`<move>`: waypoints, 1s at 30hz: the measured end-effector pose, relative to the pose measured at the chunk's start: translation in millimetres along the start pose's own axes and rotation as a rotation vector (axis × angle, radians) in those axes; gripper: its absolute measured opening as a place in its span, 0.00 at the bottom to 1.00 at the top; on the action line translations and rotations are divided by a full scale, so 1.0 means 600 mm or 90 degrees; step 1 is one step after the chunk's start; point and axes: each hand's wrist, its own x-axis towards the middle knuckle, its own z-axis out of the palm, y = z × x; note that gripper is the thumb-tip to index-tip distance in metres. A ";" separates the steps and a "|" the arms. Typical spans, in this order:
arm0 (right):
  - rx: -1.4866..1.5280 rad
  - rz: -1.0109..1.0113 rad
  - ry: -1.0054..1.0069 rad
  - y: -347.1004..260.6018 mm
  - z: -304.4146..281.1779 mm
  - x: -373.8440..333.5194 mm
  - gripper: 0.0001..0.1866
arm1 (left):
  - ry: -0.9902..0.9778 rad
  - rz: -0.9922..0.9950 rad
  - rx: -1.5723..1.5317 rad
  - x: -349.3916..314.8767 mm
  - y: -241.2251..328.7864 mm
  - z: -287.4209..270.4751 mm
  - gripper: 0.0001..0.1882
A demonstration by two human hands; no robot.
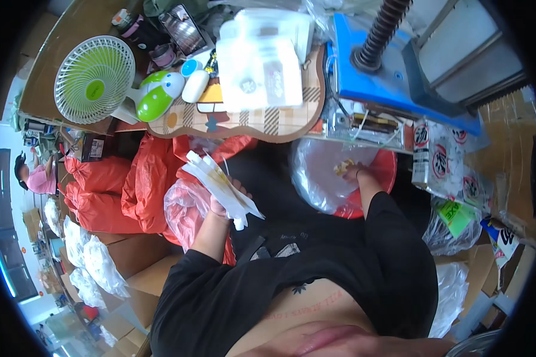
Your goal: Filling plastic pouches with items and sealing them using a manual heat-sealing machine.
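Observation:
My left hand [225,202] is closed around a fanned stack of flat white packets [219,181] with yellowish centres, held above my lap. My right hand [356,174] reaches down into a red basin [386,163] lined with clear plastic film, its fingers at some small yellowish pieces [342,167] inside; whether it grips any is unclear. Both arms wear black sleeves. A clear plastic bag [181,211] lies just below and left of the left hand.
Red plastic sacks [134,184] pile up at left. A work surface ahead carries a green-and-white desk fan [95,80], a white plastic container [259,62] and a blue machine [387,77]. Printed packets [443,163] lie at right. Cardboard boxes [140,268] and another person [36,178] are at left.

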 end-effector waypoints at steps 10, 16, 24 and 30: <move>0.412 -0.105 0.100 -0.062 -0.087 -0.140 0.22 | 0.153 -0.012 0.092 -0.053 0.033 -0.068 0.27; 0.323 -0.448 0.478 -0.073 -0.138 -0.443 0.15 | 0.138 -0.081 0.368 0.016 -0.031 0.026 0.32; 1.220 -0.682 0.211 -0.055 -0.106 -0.665 0.17 | 0.057 -0.244 0.534 0.152 -0.240 0.235 0.17; 0.927 -0.539 0.695 -0.017 -0.027 -0.732 0.22 | 0.011 -0.247 0.682 0.152 -0.335 0.290 0.17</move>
